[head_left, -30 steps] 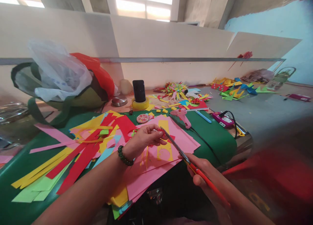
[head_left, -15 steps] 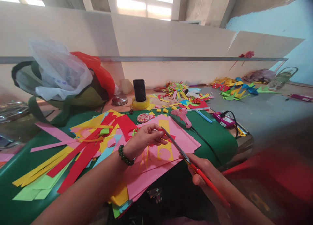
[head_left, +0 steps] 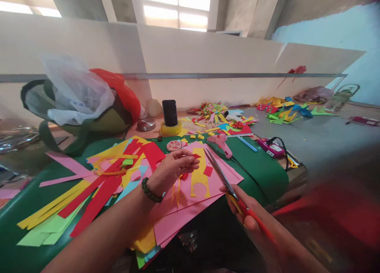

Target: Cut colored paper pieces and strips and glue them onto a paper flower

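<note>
Between the fingertips of my left hand [head_left: 179, 163] is a small red paper piece [head_left: 196, 156]. My right hand [head_left: 243, 205] grips red-handled scissors [head_left: 221, 174], their blades slightly parted and pointing away, just right of the red piece and apart from it. Below both hands lie stacked pink paper sheets [head_left: 228, 176]. On the stack rests a yellow paper strip [head_left: 200, 180] with a round hole cut near its end. Another red paper square [head_left: 208, 171] lies beside the strip. A dark green bead bracelet circles my left wrist.
Coloured paper strips [head_left: 97, 189] spread over the green mat [head_left: 261, 156] at left. A pink glue gun [head_left: 220, 144] lies behind the sheets, its cord running right. A phone [head_left: 170, 113] stands in a yellow tape roll [head_left: 171, 129]. A bag [head_left: 115, 120] is at back left.
The scissors have moved away from the red piece at my left fingertips, and their blades have parted a little. A red square now shows on the stack. The view has tilted slightly up.
</note>
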`<state>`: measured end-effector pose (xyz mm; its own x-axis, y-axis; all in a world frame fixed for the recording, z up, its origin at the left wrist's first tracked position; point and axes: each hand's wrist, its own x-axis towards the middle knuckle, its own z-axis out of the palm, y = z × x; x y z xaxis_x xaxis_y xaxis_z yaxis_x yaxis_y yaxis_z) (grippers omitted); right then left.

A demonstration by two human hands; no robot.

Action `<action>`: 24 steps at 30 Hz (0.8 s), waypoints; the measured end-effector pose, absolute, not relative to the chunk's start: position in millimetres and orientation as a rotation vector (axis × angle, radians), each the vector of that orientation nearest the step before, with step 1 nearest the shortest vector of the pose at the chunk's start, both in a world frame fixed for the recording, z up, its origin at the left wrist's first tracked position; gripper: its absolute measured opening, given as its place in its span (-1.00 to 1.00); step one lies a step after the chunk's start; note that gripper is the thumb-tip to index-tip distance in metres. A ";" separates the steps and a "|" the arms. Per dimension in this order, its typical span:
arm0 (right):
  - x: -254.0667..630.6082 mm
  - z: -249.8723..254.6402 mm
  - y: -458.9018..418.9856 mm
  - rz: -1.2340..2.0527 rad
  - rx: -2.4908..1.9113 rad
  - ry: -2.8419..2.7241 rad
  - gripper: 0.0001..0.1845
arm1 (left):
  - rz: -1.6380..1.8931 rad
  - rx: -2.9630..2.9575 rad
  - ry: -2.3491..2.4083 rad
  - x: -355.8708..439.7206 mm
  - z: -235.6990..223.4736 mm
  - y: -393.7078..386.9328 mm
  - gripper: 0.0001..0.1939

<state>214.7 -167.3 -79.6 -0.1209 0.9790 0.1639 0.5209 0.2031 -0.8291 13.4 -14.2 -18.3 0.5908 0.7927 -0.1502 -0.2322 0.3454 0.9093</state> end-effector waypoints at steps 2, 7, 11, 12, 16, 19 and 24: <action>211.1 -76.3 -168.2 0.811 -1.418 -1.738 -0.04 | 0.755 0.974 0.627 13.6 -17.1 -15.6 -0.65; 204.8 -71.8 -166.7 0.824 -1.461 -1.788 0.01 | 0.730 0.977 0.586 14.4 -16.6 -16.6 -0.61; 205.2 -72.8 -164.3 0.806 -1.455 -1.813 0.02 | 0.667 1.017 0.594 15.2 -17.9 -17.5 -0.56; 205.6 -73.8 -164.1 0.807 -1.448 -1.816 0.02 | 0.654 1.030 0.591 15.4 -18.8 -17.6 -0.55; 207.2 -78.8 -163.5 0.797 -1.445 -1.817 0.01 | 0.612 1.069 0.581 15.7 -22.9 -16.7 -0.56; 208.0 -80.8 -162.8 0.789 -1.451 -1.818 0.04 | 0.589 1.080 0.576 15.4 -24.1 -15.7 -0.57; 208.0 -78.1 -162.9 0.794 -1.453 -1.809 0.05 | 0.580 1.096 0.586 14.9 -22.6 -15.7 -0.54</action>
<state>208.0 -162.9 -78.1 -0.1496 0.9803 0.1292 0.5686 0.1922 -0.7998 14.9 -15.7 -22.6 0.7105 0.6880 -0.1480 -0.1407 0.3449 0.9280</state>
